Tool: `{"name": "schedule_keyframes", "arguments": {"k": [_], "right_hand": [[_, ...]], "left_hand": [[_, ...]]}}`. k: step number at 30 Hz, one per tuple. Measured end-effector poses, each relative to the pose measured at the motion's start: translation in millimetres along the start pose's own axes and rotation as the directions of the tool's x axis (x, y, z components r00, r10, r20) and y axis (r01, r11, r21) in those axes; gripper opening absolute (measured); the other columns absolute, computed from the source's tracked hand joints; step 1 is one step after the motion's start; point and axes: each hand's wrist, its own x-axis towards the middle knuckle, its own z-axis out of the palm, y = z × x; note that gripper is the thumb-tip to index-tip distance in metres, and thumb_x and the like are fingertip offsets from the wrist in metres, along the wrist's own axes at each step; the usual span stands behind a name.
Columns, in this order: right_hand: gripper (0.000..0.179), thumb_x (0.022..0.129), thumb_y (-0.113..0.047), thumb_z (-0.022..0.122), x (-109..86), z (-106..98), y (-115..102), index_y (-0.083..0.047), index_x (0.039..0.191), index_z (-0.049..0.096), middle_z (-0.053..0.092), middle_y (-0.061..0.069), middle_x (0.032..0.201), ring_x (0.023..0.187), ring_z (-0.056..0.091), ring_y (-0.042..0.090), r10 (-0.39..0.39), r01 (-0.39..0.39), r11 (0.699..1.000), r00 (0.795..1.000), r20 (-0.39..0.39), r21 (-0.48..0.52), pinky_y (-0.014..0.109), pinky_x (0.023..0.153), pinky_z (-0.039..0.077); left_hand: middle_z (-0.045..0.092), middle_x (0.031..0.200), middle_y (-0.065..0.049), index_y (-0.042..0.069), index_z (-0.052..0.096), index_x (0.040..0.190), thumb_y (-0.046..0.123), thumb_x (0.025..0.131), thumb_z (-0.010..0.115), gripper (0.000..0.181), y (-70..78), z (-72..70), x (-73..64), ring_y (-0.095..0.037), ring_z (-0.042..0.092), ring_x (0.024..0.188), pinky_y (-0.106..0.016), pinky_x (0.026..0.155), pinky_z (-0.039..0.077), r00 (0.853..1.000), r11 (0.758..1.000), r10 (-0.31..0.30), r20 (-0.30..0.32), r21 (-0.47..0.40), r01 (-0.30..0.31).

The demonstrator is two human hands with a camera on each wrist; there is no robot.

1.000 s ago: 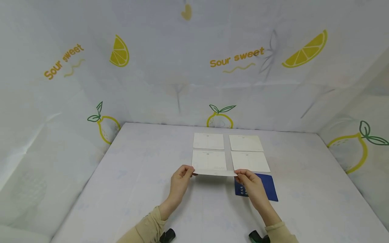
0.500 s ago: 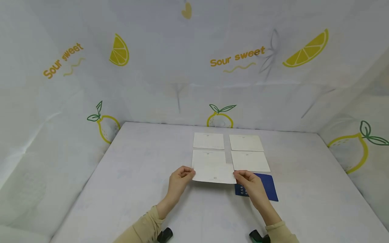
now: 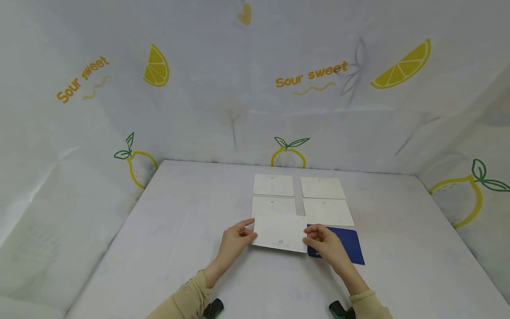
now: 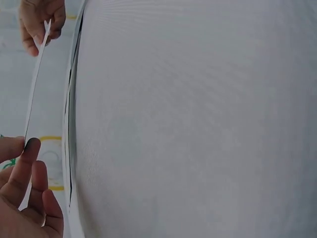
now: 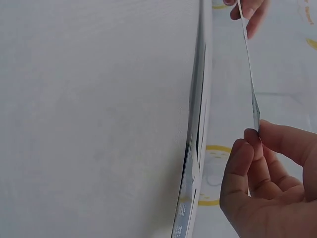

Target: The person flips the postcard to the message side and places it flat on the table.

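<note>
In the head view, a white card point(image 3: 280, 232) with a small grey print near its front edge spans both hands. My left hand point(image 3: 233, 243) pinches its left edge between thumb and fingers. At the opposite edge, my right hand point(image 3: 327, 248) pinches it the same way. Both wrist views catch the card point(image 4: 33, 89) almost edge-on, raised off the table. Thumb and fingertip of the left hand point(image 4: 25, 193) meet on it; so do those of the right hand point(image 5: 272, 183). Beneath the right hand lies a dark blue flat piece point(image 3: 352, 246) with white lettering, partly covered.
Several white cards lie in two columns on the table: back left point(image 3: 273, 185), back right point(image 3: 322, 188), front right point(image 3: 328, 212). The front left card point(image 3: 274, 205) is partly hidden by the held one. A lemon-patterned sheet point(image 3: 199, 124) hangs behind the table point(image 3: 167, 221).
The held card has turned from nearly edge-on to showing its white face, and its front edge has come nearer to me. Both hands have shifted slightly with it. The cards on the table stay put.
</note>
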Motion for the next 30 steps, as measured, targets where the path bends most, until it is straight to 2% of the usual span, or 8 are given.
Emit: {"name": "schedule_keyframes", "arguments": {"k": [5, 12, 20, 30], "right_hand": [[0.041, 0.082, -0.018, 0.070, 2.2, 0, 1, -0.009, 0.118, 0.054, 0.061, 0.005, 0.083, 0.066, 0.051, 0.008, -0.023, 0.025, 0.997, 0.999, 0.022, -0.079, 0.022, 0.057, 0.043], [0.043, 0.080, -0.011, 0.069, 6.5, 3, 1, -0.004, 0.119, 0.052, 0.062, 0.004, 0.079, 0.065, 0.055, 0.011, -0.025, 0.033, 0.987, 0.998, 0.054, -0.158, 0.024, 0.057, 0.045], [0.039, 0.079, -0.007, 0.069, 10.5, 6, 0, 0.000, 0.114, 0.054, 0.061, 0.004, 0.074, 0.062, 0.052, 0.013, -0.031, 0.049, 0.978, 0.995, 0.095, -0.204, 0.025, 0.053, 0.041], [0.035, 0.077, -0.007, 0.069, 13.6, 13, -3, -0.001, 0.110, 0.057, 0.059, 0.002, 0.072, 0.059, 0.049, 0.012, -0.006, 0.034, 0.961, 0.995, 0.103, -0.276, 0.025, 0.053, 0.039]], "left_hand": [[0.068, 0.075, -0.002, 0.008, 0.058, 0.127, 0.015, 0.080, 0.070, 0.049, 0.8, -2.1, -1.9, -0.003, 0.047, 0.058, -0.017, 0.050, 0.037, 0.997, 0.982, 0.063, 0.051, 0.174, -0.071], [0.062, 0.069, 0.005, 0.003, 0.056, 0.127, 0.016, 0.078, 0.070, 0.052, 2.4, -2.3, -4.2, -0.001, 0.043, 0.054, -0.017, 0.051, 0.036, 0.991, 0.943, 0.069, 0.116, 0.317, -0.103], [0.055, 0.061, 0.008, -0.002, 0.056, 0.125, 0.014, 0.077, 0.070, 0.052, 2.8, -1.4, -4.7, -0.001, 0.039, 0.050, -0.017, 0.047, 0.033, 0.989, 0.920, 0.050, 0.136, 0.378, -0.099], [0.052, 0.058, 0.007, -0.007, 0.058, 0.121, 0.011, 0.079, 0.069, 0.047, 3.7, -3.1, -3.6, -0.003, 0.037, 0.048, -0.016, 0.044, 0.030, 0.987, 0.919, 0.026, 0.158, 0.385, -0.086]]}}
